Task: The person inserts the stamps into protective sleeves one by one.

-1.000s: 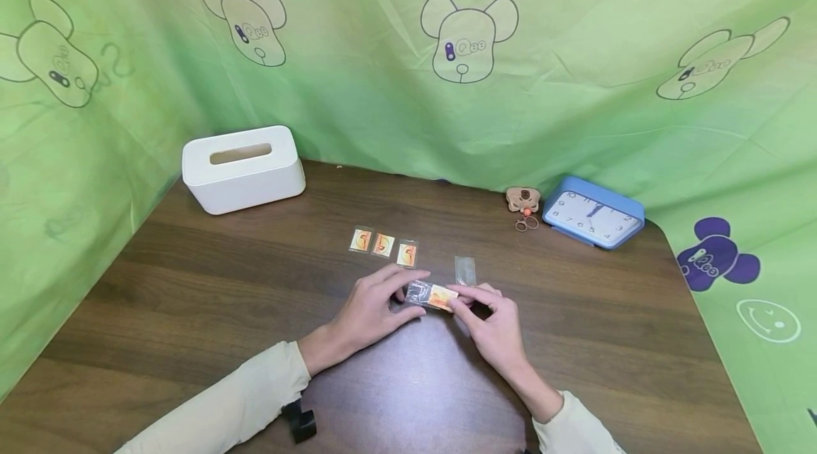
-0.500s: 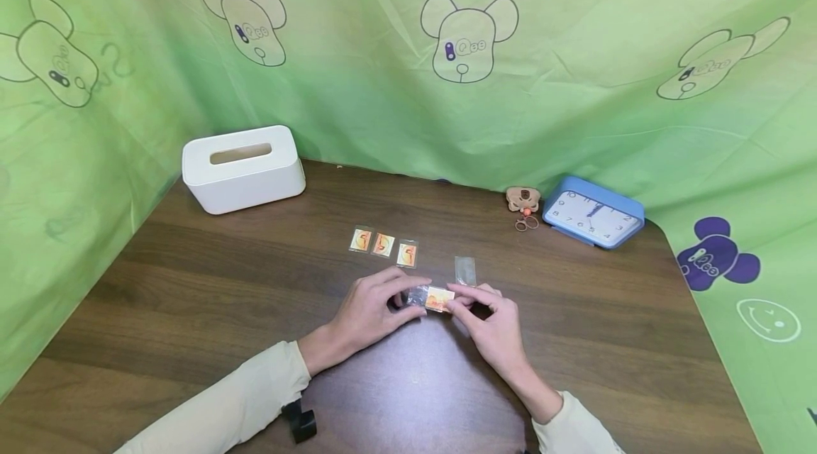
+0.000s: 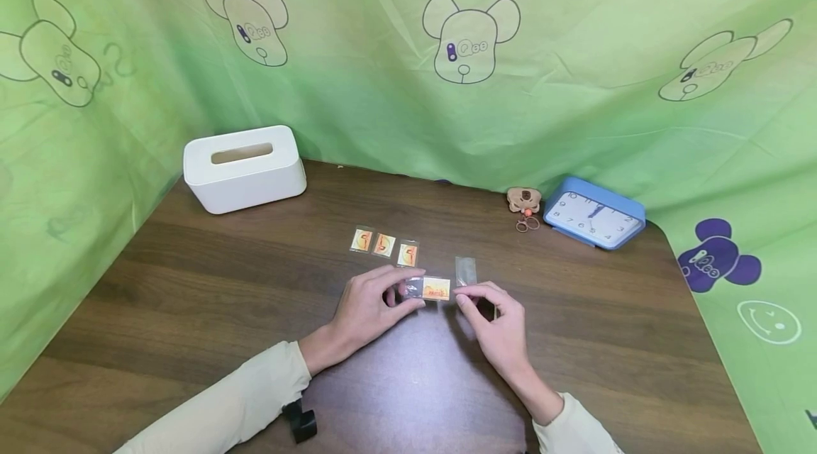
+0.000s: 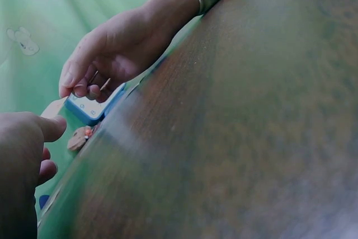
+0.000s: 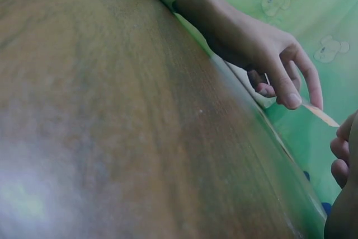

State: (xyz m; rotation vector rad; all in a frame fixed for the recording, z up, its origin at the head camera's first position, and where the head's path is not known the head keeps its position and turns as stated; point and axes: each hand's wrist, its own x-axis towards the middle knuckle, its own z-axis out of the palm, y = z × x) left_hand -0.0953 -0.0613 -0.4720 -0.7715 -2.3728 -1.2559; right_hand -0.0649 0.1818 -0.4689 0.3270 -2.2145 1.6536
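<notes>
A small orange-and-white printed card lies between the hands in the head view, with clear plastic sleeve at its left end. My left hand holds the sleeve's left end between thumb and fingers. The thumb and forefinger of my right hand pinch together right at the card's right edge. In the right wrist view the card shows edge-on, spanning from the left fingertips to the right ones. Behind the right fingertips lies another clear plastic sleeve. Three sleeved cards lie in a row beyond the left hand.
A white tissue box stands at the table's back left. At the back right are a blue clock and a brown animal-shaped keychain. A green printed cloth hangs behind the wooden table.
The card and its plastic have shifted slightly left and up in the head view, and the printed face shows more fully. The right fingertips have moved from over the card to its right edge.
</notes>
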